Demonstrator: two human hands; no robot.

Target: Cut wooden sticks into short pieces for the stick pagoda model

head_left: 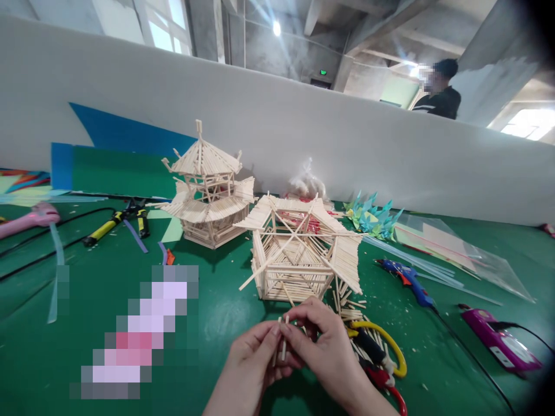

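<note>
Both my hands meet at the bottom middle of the head view, fingertips together. My left hand (251, 353) is closed, pinching a short wooden stick between thumb and forefinger. My right hand (323, 341) is closed as well, with another short wooden stick (284, 348) upright at its thumb and finger. Just beyond them stands a roofless pavilion model (299, 269) built from thin sticks, its slanted eaves partly covered. Behind it on the left is a taller stick pavilion (212, 202) with a pointed roof. Loose sticks (344, 300) lie beside my right hand.
Pliers with yellow handles (401, 349) lie at my right forearm. Further right are a blue glue gun (410, 280) and a purple corded device (498, 341). Wire cutters (106, 228) and a pink glue gun (30, 221) lie left. A white partition (390, 150) borders the green table (217, 312).
</note>
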